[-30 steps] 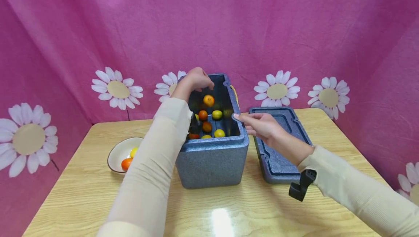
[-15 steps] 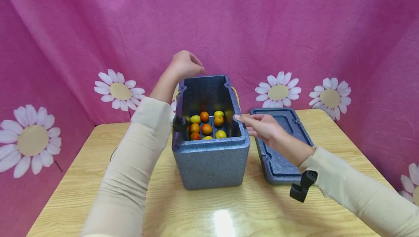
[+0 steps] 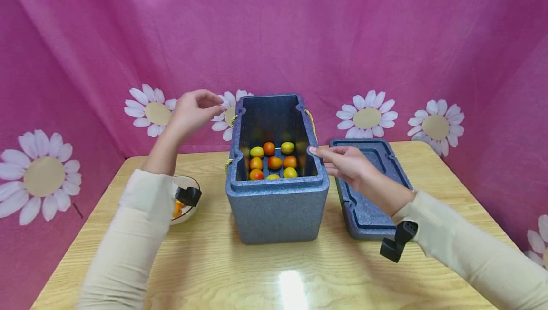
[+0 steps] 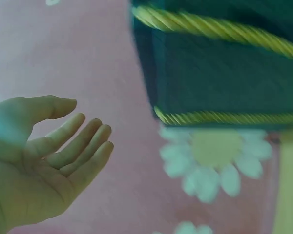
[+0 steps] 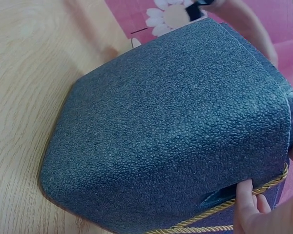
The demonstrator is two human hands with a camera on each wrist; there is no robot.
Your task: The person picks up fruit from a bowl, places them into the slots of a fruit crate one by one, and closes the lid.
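Note:
A dark grey foam box (image 3: 280,217) stands uncovered on the table. On its floor lie several small red, orange and yellow tomato-like fruits (image 3: 274,162). My right hand (image 3: 348,162) holds the box's right rim, thumb on top and fingers against the outer side. In the right wrist view, a fingertip touches the wall by the yellow rope handle (image 5: 224,207). To the left of the box, my left hand (image 3: 191,114) hangs in the air above the bowl, holding nothing. The left wrist view shows its fingers (image 4: 90,163) relaxed and apart from the box.
A cream bowl (image 3: 186,217) with a dark rim and orange fruit in it stands left of the box, partly hidden by my left wrist camera. The box's grey lid (image 3: 373,210) lies on the table (image 3: 239,276) at the right. A pink curtain (image 3: 274,29) hangs behind.
An orange fruit has fallen from under my left hand onto the others in the box. That hand has moved up, then left, out past the box. My right hand stays at the rim.

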